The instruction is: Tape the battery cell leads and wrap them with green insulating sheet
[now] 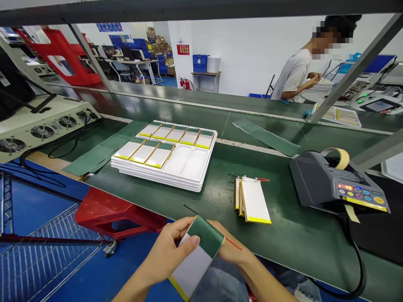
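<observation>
Both my hands hold one flat pouch battery cell (195, 260) below the bench's front edge. It is silver-white with a yellow edge, a green wrap over its top end, and thin black and red wires. My left hand (170, 247) grips it from the left, thumb on its face. My right hand (231, 247) is mostly hidden behind the cell's top right. A small stack of bare cells (253, 201) lies on the green bench (283, 235) just beyond. A stack of white trays (185, 165) holds several green-wrapped cells.
A grey tape dispenser (336, 182) with coloured buttons stands at the right. Green sheet strips (266, 136) lie further back. A fan-vented machine (37, 128) sits left, a red stool (116, 212) below. Another person (299, 71) works at the far right.
</observation>
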Demonstrator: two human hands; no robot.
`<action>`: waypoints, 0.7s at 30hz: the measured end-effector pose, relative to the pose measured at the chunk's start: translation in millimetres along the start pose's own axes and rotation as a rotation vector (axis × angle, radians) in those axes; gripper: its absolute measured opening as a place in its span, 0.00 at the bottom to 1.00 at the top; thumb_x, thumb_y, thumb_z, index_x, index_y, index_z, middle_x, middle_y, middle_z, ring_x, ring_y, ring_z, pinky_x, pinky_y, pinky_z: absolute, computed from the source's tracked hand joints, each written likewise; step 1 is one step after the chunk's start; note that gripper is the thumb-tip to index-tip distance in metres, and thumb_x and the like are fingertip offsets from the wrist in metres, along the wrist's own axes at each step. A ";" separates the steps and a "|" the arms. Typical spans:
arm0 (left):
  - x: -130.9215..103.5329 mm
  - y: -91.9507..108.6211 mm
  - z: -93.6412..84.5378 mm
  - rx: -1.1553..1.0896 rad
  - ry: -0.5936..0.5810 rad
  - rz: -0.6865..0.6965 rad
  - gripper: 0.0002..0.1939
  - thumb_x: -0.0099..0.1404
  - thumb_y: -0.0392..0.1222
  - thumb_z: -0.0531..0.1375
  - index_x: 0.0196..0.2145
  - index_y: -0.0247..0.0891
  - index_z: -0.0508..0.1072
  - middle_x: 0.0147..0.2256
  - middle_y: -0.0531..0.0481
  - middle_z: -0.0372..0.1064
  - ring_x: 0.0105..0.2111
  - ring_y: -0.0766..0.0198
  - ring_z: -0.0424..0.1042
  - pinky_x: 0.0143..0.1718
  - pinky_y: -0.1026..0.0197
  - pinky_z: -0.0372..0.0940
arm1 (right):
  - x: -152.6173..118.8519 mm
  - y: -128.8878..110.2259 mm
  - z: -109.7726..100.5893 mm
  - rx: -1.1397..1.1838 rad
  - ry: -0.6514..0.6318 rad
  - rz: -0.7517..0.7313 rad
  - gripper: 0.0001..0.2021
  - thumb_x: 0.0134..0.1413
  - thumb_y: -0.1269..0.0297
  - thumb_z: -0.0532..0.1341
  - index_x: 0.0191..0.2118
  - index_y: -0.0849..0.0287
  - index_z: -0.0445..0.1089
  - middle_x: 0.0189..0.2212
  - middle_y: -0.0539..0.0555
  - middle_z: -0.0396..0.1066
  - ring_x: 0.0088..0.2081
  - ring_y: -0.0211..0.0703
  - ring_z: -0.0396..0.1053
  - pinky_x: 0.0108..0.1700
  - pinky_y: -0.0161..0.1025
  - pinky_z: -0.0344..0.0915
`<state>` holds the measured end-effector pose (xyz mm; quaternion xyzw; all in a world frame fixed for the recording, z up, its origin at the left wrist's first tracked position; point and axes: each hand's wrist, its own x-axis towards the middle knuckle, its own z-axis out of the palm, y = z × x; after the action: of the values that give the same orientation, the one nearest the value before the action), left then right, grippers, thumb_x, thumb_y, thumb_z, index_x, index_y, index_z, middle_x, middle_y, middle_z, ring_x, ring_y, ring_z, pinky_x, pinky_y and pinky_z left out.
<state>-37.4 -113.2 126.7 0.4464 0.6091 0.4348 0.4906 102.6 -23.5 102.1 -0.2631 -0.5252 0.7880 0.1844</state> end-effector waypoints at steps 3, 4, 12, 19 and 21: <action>11.5 13.5 -26.3 0.202 0.130 0.006 0.24 0.58 0.56 0.58 0.46 0.36 0.72 0.29 0.50 0.74 0.26 0.60 0.69 0.25 0.64 0.60 | -4.5 10.0 -12.9 -0.286 0.035 -0.139 0.16 0.49 0.53 0.62 0.22 0.59 0.63 0.19 0.45 0.57 0.25 0.36 0.54 0.29 0.33 0.54; 17.4 21.6 -40.5 0.361 0.210 0.017 0.24 0.60 0.57 0.56 0.45 0.37 0.71 0.29 0.50 0.74 0.26 0.60 0.69 0.25 0.64 0.60 | -6.9 15.8 -18.6 -0.349 0.091 -0.148 0.16 0.52 0.53 0.59 0.22 0.59 0.61 0.19 0.45 0.55 0.24 0.35 0.52 0.28 0.33 0.52; 104.0 119.1 -151.6 1.179 0.351 0.007 0.22 0.59 0.59 0.53 0.33 0.37 0.73 0.23 0.49 0.69 0.27 0.57 0.67 0.27 0.61 0.53 | -19.3 46.4 -49.9 -0.452 0.196 -0.083 0.16 0.52 0.53 0.56 0.23 0.57 0.56 0.20 0.47 0.53 0.25 0.37 0.52 0.28 0.35 0.49; 176.7 140.3 -155.6 1.353 0.096 -0.109 0.16 0.60 0.53 0.59 0.28 0.36 0.71 0.27 0.52 0.70 0.27 0.64 0.68 0.32 0.59 0.62 | -11.8 53.8 -45.6 -0.503 0.251 -0.172 0.18 0.46 0.52 0.60 0.19 0.57 0.54 0.16 0.45 0.50 0.20 0.35 0.48 0.24 0.35 0.43; 188.2 135.2 -152.0 1.345 0.058 -0.113 0.16 0.61 0.53 0.58 0.29 0.35 0.71 0.28 0.53 0.70 0.28 0.65 0.69 0.34 0.57 0.64 | -10.8 57.9 -47.9 -0.481 0.247 -0.178 0.18 0.46 0.51 0.60 0.19 0.57 0.54 0.16 0.45 0.50 0.20 0.35 0.48 0.23 0.35 0.43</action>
<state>-194.0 85.7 239.4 0.6101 0.7826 -0.0538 0.1113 139.5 -16.6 36.1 -0.3464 -0.6915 0.5835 0.2477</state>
